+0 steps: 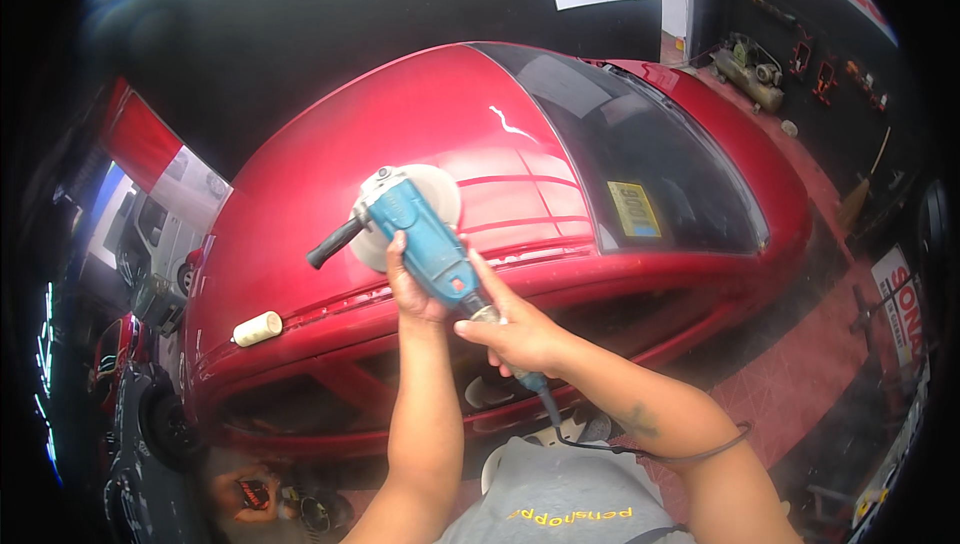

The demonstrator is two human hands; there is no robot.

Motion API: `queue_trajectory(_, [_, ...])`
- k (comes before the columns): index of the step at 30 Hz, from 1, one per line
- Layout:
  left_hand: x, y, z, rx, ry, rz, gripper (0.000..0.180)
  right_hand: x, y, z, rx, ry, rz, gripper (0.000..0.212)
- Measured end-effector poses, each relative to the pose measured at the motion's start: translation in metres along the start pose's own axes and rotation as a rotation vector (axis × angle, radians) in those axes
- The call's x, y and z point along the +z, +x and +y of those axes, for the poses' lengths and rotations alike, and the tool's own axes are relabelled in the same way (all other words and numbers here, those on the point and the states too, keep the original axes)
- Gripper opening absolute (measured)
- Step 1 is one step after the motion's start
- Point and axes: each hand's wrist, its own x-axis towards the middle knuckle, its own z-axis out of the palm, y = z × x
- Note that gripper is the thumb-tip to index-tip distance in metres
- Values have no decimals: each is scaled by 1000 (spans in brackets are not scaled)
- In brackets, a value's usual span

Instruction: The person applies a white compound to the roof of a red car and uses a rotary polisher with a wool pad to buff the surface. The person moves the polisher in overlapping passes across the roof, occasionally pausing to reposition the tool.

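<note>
A blue power polisher (415, 234) with a black side handle lies tilted over the red car roof (330, 144). Its pale round pad (437, 194) rests against the paint, as far as I can see. My left hand (414, 289) wraps around the lower left side of the tool body, and the side handle sticks out free of it. Around the rear end of the polisher, near the cord, my right hand (515, 332) is closed. A cream-coloured bottle (257, 329) lies on its side near the roof's near edge, left of my hands.
The black cord (625, 451) runs from the polisher across my right forearm. A windshield (650, 159) bearing a yellow sticker slopes away at right. An air compressor (748, 76) and a broom (858, 199) stand by the right wall. Another person (250, 492) partly shows at lower left.
</note>
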Motion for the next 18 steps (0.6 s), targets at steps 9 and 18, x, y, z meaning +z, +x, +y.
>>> queue_trajectory(9, [73, 37, -119, -370, -58, -90, 62, -58, -81, 15, -14, 235, 329, 110])
queue_trajectory(18, [89, 41, -110, -494, -24, -94, 62, -59, -80, 22, -107, 439, 263, 110])
